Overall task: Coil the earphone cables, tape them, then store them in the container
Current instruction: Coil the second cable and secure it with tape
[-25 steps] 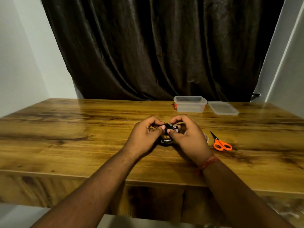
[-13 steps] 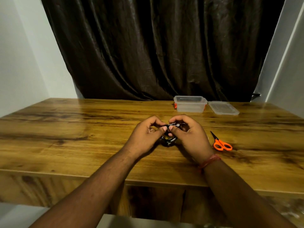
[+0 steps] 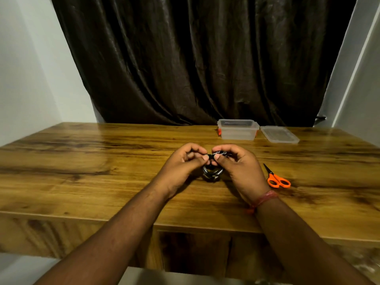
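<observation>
1. Since a second ago: coil [image 3: 212, 173] turned a bit, both hands kept close together.
2. Left hand [image 3: 185, 161] and right hand [image 3: 236, 163] both pinching coil's top, just above table [image 3: 102, 161].
3. Step, likely: taping the coil.
4. Next: press wrap tight, then carry to open box [image 3: 237, 129].
</observation>
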`<state>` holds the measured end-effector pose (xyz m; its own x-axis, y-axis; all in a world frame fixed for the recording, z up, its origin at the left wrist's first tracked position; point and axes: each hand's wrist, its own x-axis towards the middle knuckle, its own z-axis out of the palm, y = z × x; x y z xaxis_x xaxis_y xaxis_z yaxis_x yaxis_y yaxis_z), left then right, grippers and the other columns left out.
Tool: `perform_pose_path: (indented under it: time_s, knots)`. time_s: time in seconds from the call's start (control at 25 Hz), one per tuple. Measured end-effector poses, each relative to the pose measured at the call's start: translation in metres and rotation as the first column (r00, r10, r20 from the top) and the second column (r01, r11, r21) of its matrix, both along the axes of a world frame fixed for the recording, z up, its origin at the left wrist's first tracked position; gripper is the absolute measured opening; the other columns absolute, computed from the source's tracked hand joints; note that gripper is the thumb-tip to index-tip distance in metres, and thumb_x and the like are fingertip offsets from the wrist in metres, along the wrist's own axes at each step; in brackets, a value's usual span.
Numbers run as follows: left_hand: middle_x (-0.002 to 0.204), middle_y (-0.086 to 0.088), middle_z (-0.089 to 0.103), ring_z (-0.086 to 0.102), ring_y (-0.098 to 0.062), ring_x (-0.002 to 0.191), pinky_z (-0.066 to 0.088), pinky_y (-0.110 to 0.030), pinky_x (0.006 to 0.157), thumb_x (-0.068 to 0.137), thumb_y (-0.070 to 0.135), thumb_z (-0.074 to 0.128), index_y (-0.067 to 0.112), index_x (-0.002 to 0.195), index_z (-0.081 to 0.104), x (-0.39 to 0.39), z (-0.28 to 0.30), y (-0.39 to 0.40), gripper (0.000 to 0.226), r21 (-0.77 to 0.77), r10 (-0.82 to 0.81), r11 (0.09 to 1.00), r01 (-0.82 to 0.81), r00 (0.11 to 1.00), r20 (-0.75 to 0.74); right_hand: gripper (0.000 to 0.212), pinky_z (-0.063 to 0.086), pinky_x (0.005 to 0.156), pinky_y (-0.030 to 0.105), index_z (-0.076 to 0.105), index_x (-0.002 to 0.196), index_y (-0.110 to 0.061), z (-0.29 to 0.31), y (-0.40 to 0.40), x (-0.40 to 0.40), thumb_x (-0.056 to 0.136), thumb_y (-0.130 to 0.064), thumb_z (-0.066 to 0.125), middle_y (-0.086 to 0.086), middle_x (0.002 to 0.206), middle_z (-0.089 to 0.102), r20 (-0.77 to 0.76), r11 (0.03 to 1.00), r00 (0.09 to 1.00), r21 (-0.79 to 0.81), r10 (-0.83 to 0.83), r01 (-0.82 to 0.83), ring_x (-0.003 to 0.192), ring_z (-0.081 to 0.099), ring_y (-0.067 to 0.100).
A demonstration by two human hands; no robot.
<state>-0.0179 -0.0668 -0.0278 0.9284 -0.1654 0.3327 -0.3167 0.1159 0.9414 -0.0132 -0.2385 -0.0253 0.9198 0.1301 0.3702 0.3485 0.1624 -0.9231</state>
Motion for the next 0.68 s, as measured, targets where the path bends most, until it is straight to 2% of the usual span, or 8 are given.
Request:
perform_pose_path:
  time_s: [0.12,0.2,0.28,0.36,0.4,0.48,0.6,0.68]
  knots:
    - [0.094,-0.009,0.067,0.061,-0.018,0.089,0.044,-0.03,0.072,0.092,0.02,0.06,0.019,0.098,0.064,-0.0002,0.003,0.0036,0.008,-0.078,-0.15,0.987,0.143,0.983,-0.106,0.021,0.057,0.085,0.035,0.071,0.101,-0.013,0.0003,-0.0003,0.0,0.091,0.002,0.062,0.014,0.096,0.074,0.012,1.0,1.0,0.009,-0.019,0.019,0.088,0.071,0.021]
    - [0.097,-0.011,0.066,0.057,-0.016,0.085,0.042,-0.027,0.068,0.092,0.031,0.056,0.017,0.094,0.066,-0.0009,0.0053,0.0057,0.018,-0.112,-0.226,0.971,0.21,0.961,-0.161,0.021,0.057,0.085,0.039,0.072,0.1,-0.015,-0.0007,0.0,0.0009,0.091,0.001,0.063,0.014,0.095,0.074,0.015,1.0,1.0,0.007,-0.025,0.025,0.088,0.071,0.023]
    - [0.092,-0.01,0.069,0.052,-0.014,0.076,0.04,-0.027,0.065,0.095,0.04,0.05,0.011,0.09,0.069,-0.0006,0.0059,0.0055,0.035,-0.105,-0.233,0.97,0.217,0.956,-0.178,0.021,0.056,0.082,0.036,0.072,0.101,-0.015,-0.0017,0.0002,0.0017,0.091,0.001,0.063,0.011,0.093,0.074,0.021,0.999,0.999,-0.01,-0.031,0.031,0.086,0.071,0.02]
    - [0.092,-0.013,0.071,0.05,-0.021,0.079,0.039,-0.03,0.071,0.094,0.04,0.046,0.007,0.091,0.074,0.0015,0.0045,0.0056,0.043,-0.105,-0.204,0.977,0.187,0.962,-0.183,0.02,0.056,0.08,0.034,0.071,0.102,-0.014,-0.0016,0.0007,0.0014,0.091,0.001,0.063,0.008,0.094,0.074,0.026,0.999,0.999,-0.028,-0.039,0.04,0.086,0.071,0.017]
    - [0.094,-0.016,0.071,0.048,-0.028,0.085,0.04,-0.034,0.076,0.094,0.038,0.047,0.005,0.093,0.075,0.0025,0.0035,0.0056,0.043,-0.116,-0.19,0.978,0.171,0.965,-0.183,0.02,0.056,0.08,0.033,0.071,0.102,-0.014,-0.0012,0.0007,0.0008,0.091,0.001,0.063,0.007,0.095,0.074,0.028,0.999,0.999,-0.029,-0.04,0.041,0.086,0.071,0.016]
    - [0.096,-0.019,0.071,0.045,-0.032,0.093,0.04,-0.039,0.082,0.092,0.035,0.051,0.004,0.094,0.076,0.0028,0.0026,0.0058,0.04,-0.128,-0.164,0.982,0.142,0.969,-0.185,0.021,0.056,0.081,0.033,0.071,0.102,-0.015,-0.0007,0.0,0.0001,0.091,0.0,0.062,0.005,0.097,0.074,0.028,0.998,0.999,-0.04,-0.046,0.047,0.09,0.071,0.016]
    - [0.089,-0.015,0.071,0.046,-0.017,0.073,0.037,-0.029,0.066,0.091,0.032,0.052,0.005,0.091,0.078,-0.0006,0.0057,0.005,0.037,-0.144,-0.13,0.984,0.102,0.971,-0.199,0.028,0.055,0.086,0.03,0.07,0.109,-0.022,-0.0013,0.0002,-0.0002,0.092,-0.001,0.063,0.0,0.106,0.072,0.042,0.995,0.998,-0.091,-0.043,0.046,0.102,0.069,0.014]
    - [0.088,-0.012,0.071,0.039,-0.01,0.061,0.031,-0.025,0.057,0.095,0.029,0.049,0.004,0.094,0.077,-0.0016,0.0071,0.0044,0.037,-0.155,-0.109,0.985,0.079,0.974,-0.199,0.037,0.053,0.092,0.028,0.065,0.122,-0.025,-0.0028,0.0004,0.0007,0.092,-0.003,0.063,-0.005,0.117,0.068,0.063,0.992,0.997,-0.112,-0.05,0.057,0.111,0.064,0.009]
